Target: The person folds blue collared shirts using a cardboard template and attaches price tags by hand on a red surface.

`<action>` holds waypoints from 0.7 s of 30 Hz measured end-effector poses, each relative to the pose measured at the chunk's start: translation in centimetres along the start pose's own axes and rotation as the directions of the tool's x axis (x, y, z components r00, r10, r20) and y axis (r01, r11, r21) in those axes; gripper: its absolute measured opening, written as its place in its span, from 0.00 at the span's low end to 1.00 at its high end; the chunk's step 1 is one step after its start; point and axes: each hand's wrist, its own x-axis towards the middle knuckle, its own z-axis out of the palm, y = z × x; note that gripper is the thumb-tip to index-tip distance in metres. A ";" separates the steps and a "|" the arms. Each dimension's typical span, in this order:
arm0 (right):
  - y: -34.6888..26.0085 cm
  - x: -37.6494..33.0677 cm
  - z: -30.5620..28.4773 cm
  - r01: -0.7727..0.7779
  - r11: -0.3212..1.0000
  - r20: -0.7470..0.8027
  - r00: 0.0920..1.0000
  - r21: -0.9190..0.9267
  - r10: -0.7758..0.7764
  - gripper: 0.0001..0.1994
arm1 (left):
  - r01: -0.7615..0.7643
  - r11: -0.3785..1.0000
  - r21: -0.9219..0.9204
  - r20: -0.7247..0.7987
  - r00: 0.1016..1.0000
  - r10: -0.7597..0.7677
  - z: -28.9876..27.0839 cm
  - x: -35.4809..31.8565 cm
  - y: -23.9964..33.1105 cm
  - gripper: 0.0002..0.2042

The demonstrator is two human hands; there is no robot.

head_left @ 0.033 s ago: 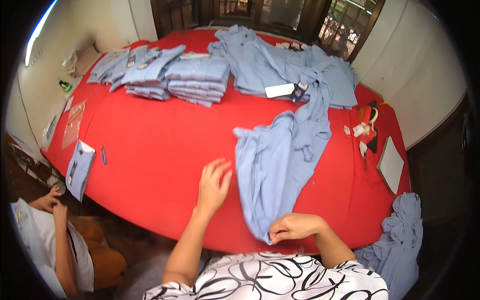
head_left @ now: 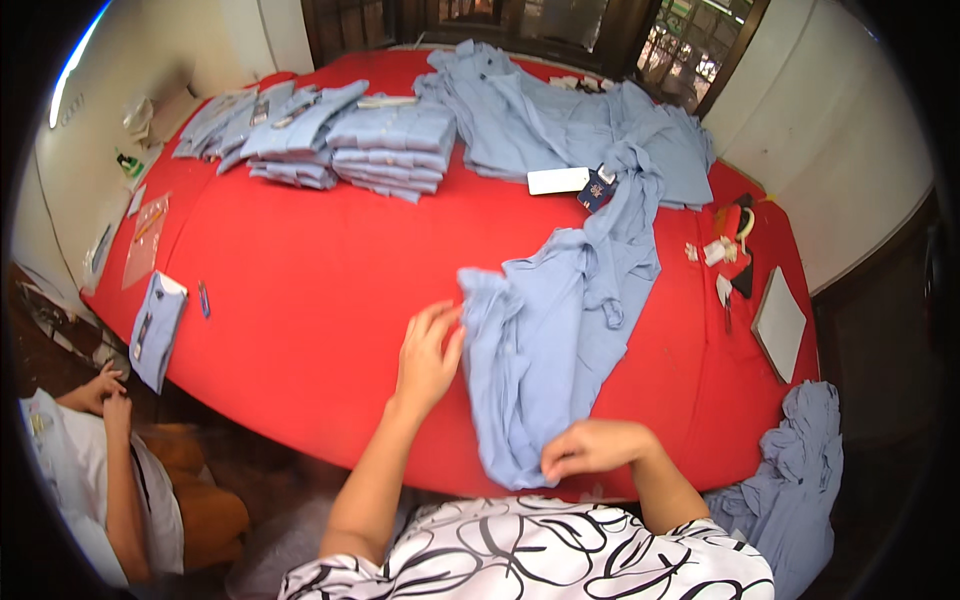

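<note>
A light blue shirt point(head_left: 560, 330) lies loosely bunched on the red-covered table, stretching from the middle right down to the near edge. At its near end my right hand point(head_left: 600, 447) pinches the hem between thumb and fingers. My left hand point(head_left: 432, 355) is held beside the shirt's left edge, fingers apart and holding nothing; whether the fingertips touch the cloth I cannot tell. A navy tag point(head_left: 597, 190) and a white card point(head_left: 558, 181) lie by the shirt's far end.
Stacks of folded blue shirts point(head_left: 392, 150) stand at the back left, a pile of unfolded shirts point(head_left: 540, 130) at the back right. One folded shirt point(head_left: 158, 330) hangs over the left edge. More blue cloth point(head_left: 790, 490) hangs at the lower right. Another person's hands point(head_left: 103, 392) show at left.
The shirt's left edge has shifted and spread slightly left, near my left hand. Its near hem looks wider and rounder. Both hands have hardly moved.
</note>
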 end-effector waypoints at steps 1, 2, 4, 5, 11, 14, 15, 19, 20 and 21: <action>0.5 -0.8 0.0 -0.010 0.998 -0.143 0.990 0.064 0.020 0.12 | 0.023 1.000 -0.002 0.005 1.000 -0.023 0.6 -0.1 0.6 0.16; 1.7 -1.0 -0.2 -0.053 0.996 -0.364 0.928 0.068 0.074 0.12 | -0.005 0.997 0.075 -0.036 0.999 0.008 1.6 -0.6 0.6 0.17; 6.3 -1.0 -1.4 -0.254 0.966 -0.828 0.533 0.036 0.171 0.16 | -0.086 0.976 0.199 -0.092 0.990 0.106 5.4 -1.3 0.7 0.17; 9.7 -0.6 -2.1 -0.380 0.923 -0.974 0.223 -0.063 0.025 0.20 | -0.131 0.956 0.262 -0.012 0.990 0.139 6.3 -2.2 1.6 0.17; 16.0 0.3 -7.2 -0.497 0.849 -0.983 0.092 -0.181 -0.156 0.16 | -0.157 0.905 0.395 0.161 0.982 0.100 6.7 -9.4 1.3 0.16; 14.2 2.2 -7.1 -0.344 0.936 -0.975 0.223 -0.069 0.010 0.09 | -0.022 0.905 0.425 -0.025 0.999 0.037 2.2 -13.7 -0.4 0.14; 12.2 3.2 -6.2 -0.277 0.959 -0.956 0.293 -0.055 0.030 0.09 | 0.111 0.890 0.442 -0.123 0.991 -0.062 -0.4 -15.5 -1.1 0.13; 5.4 5.6 -0.5 0.327 0.927 -0.660 0.740 0.186 -0.129 0.08 | 0.510 0.777 0.368 -0.306 0.856 -0.417 -9.7 -23.2 -0.7 0.20; 3.5 5.0 0.3 0.462 0.861 -0.707 0.681 0.212 -0.191 0.08 | 0.564 0.763 0.317 -0.227 0.826 -0.516 -11.3 -24.9 0.3 0.23; 1.3 4.0 0.9 0.593 0.771 -0.750 0.614 0.232 -0.247 0.09 | 0.535 0.778 0.330 -0.123 0.841 -0.526 -12.5 -27.0 1.2 0.23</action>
